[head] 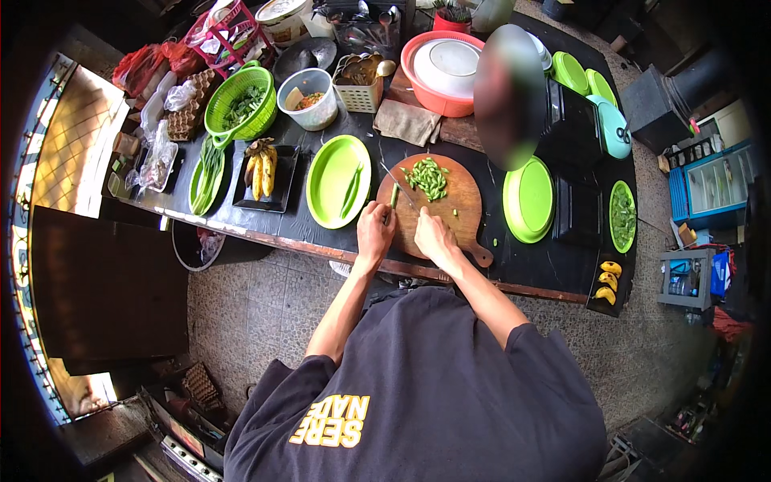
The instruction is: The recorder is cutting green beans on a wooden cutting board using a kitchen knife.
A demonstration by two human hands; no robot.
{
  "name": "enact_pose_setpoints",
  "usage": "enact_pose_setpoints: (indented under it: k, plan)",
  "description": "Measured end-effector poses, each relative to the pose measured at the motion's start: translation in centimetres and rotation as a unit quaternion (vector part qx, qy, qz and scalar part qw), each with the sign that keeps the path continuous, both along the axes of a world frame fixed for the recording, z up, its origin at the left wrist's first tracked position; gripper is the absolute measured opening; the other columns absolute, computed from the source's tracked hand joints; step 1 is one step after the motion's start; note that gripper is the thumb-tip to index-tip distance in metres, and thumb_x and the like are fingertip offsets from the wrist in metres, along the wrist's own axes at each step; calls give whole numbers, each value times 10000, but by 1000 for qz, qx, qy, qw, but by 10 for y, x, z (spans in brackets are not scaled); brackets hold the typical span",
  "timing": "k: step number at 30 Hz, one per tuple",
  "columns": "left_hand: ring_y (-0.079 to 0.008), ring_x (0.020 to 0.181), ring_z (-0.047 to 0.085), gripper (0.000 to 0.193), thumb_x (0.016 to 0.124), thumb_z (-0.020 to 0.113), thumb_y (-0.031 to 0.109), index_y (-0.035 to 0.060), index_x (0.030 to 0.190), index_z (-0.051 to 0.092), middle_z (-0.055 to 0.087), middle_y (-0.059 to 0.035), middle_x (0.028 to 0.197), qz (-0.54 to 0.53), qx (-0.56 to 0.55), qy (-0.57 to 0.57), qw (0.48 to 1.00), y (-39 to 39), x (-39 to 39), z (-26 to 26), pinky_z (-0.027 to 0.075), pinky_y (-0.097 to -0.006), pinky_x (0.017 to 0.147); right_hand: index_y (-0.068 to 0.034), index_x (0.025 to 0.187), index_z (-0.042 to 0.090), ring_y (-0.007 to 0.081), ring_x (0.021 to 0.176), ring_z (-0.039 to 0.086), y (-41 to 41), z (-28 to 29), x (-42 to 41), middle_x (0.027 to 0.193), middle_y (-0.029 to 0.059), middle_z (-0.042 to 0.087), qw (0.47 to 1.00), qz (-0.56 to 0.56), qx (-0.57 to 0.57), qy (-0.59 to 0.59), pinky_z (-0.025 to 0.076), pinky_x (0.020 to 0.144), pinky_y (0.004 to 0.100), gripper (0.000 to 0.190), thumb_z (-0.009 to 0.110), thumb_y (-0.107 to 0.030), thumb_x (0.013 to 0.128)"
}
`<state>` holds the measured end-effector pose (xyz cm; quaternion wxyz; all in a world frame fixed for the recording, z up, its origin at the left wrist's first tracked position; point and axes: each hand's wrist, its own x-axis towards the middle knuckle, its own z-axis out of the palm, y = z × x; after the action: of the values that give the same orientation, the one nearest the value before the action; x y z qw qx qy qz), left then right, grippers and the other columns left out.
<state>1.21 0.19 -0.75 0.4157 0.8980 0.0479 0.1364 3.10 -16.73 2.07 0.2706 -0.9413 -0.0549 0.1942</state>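
A round wooden cutting board (465,196) lies before me at the table's front edge. My right hand (435,236) grips a knife (397,184), its blade slanting across the board toward the upper left. With bent fingers, my left hand (376,226) holds a slender green pod (394,196) on the board, left of the blade. Cut green pieces (427,179) form a pile on the far half of the board. Left of it, a lime-green oval plate (328,175) carries long whole green pods (352,191). Whether these are chilies or beans I cannot tell.
Bananas (262,172) sit on a black square tray (283,196); a green colander (242,120) holds leafy greens. A clear tub (319,111), a folded cloth (406,122) and a coral basin (411,54) stand behind. At right are an upturned-looking green plate (529,202) and black trays (577,211).
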Motion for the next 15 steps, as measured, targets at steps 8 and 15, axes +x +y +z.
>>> enact_pose_setpoints:
  k: [8,15]
  plan:
    - [-345,753,682,116,877,757,51,-42,943,735,653,-171,837,6,43,-56,998,0,2,-4,544,-426,708,65,1394,532,529,1035,698,7,-10,10,1068,346,715,1000,7,-6,16,564,901,592,438,436,-210,1067]
    - [-339,750,687,131,880,764,69,-44,938,735,659,-170,835,3,65,-68,996,-1,-1,-4,546,-416,703,85,1388,519,523,1048,698,13,-11,18,1077,350,713,1000,10,-12,7,566,910,589,440,448,-174,1040]
